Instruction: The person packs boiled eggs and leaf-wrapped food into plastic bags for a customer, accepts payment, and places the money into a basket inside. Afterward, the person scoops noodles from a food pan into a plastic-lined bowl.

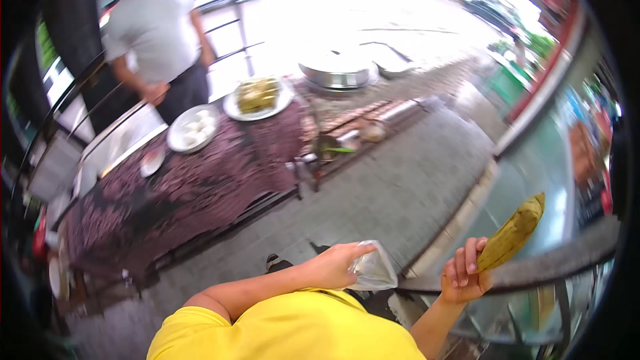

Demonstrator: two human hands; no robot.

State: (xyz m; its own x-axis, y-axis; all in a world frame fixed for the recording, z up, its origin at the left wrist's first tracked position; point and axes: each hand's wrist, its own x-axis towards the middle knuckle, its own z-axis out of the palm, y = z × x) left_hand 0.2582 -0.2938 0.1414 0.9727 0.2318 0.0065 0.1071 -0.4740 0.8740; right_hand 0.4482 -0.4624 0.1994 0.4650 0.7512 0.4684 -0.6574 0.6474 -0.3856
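My left hand (327,266) grips a clear plastic bag (377,271) in front of the yellow shirt, and the bag hangs out past the fingers. Off to the right, my right hand (464,274) holds a long parcel wrapped in yellow-green leaf (512,234) by its lower end. The parcel tilts up and away to the right, apart from the bag. Behind it stands a glass-topped counter (535,185).
A table with a purple patterned cloth (240,170) carries a plate of leaf-wrapped parcels (257,97), a bowl of white round pieces (194,129) and a small dish (152,162). A person (155,35) stands behind it. A large metal pot (335,72) sits beyond.
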